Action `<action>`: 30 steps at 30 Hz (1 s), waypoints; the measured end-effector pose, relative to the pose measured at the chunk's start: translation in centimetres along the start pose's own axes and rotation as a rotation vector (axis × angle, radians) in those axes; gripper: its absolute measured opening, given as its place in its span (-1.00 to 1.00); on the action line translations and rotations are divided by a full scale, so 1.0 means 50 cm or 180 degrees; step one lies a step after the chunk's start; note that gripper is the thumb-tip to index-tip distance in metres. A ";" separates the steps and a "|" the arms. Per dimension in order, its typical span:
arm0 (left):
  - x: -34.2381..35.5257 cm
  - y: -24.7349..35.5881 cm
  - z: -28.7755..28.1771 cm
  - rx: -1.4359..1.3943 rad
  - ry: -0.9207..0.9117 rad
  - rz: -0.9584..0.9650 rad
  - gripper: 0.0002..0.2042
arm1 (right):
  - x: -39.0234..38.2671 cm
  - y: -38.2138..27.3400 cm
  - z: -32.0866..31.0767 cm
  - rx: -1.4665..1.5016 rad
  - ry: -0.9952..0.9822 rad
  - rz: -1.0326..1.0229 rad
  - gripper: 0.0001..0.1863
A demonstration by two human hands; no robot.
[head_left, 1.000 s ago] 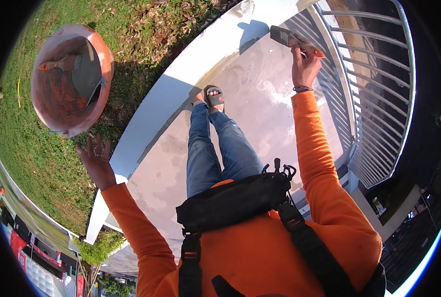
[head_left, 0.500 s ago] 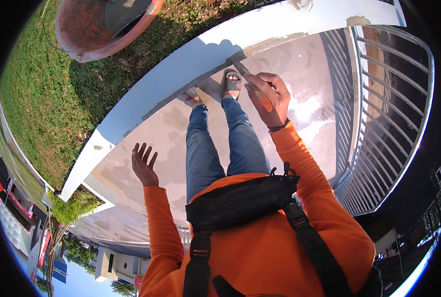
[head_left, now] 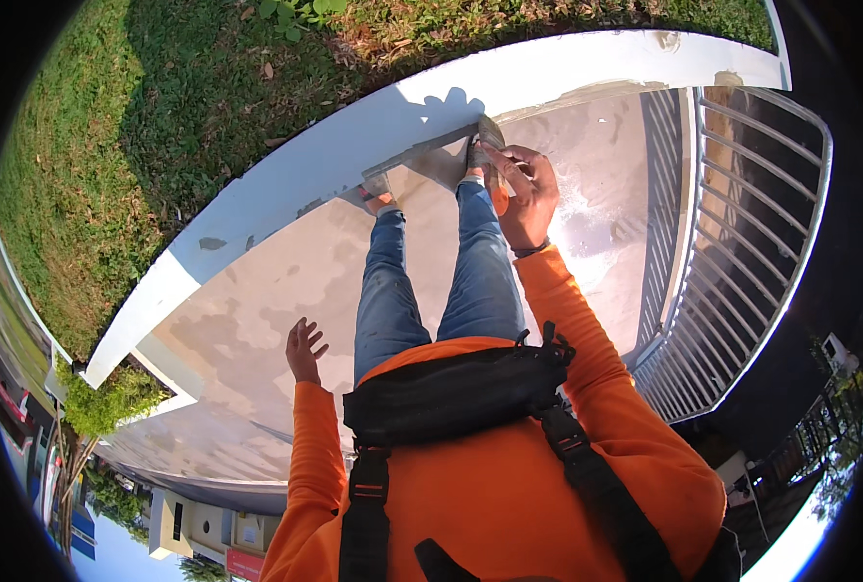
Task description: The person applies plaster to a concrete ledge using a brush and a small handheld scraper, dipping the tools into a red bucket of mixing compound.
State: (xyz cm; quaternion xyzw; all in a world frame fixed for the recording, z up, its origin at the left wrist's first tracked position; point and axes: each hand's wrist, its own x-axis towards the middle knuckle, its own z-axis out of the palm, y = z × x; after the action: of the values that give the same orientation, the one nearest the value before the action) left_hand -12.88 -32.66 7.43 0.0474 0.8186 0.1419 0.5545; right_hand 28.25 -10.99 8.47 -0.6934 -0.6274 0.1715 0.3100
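Observation:
My right hand (head_left: 530, 199) is closed round a small trowel (head_left: 491, 136) with an orange-tipped handle (head_left: 498, 194). Its grey-smeared blade is at the inner edge of the low white wall (head_left: 354, 160), where a dark grey band of mortar (head_left: 417, 152) runs along the corner; whether the blade presses on it is hard to tell. Out to the left, my left hand (head_left: 303, 351) hangs over the floor with fingers loosely apart, holding nothing. My sandalled feet (head_left: 377, 197) stand close to the wall, the right one partly covered by the trowel.
Beyond the wall lies grass (head_left: 218, 126). A metal railing (head_left: 742, 233) rises on the right, throwing striped shadows on the smooth, patchy floor (head_left: 257, 320). A leafy shrub (head_left: 111, 400) grows by the wall's left end. A black waist bag (head_left: 451, 388) crosses my front.
The trowel has turned so that its blade shows broader at the wall's edge. My left hand has lowered toward my body. The orange bucket on the grass has left the view.

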 end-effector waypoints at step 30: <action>0.110 -0.039 -0.115 0.0205 -0.0720 -0.0226 -0.51 | -0.083 -0.270 0.140 0.0607 -0.0773 -0.0011 -0.67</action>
State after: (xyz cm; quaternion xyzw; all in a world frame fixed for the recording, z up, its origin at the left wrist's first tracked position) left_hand -20.12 -34.25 3.96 0.0519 0.7562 0.0896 0.6461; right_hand 12.92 -13.28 11.30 -0.6339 -0.6423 0.3124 0.2966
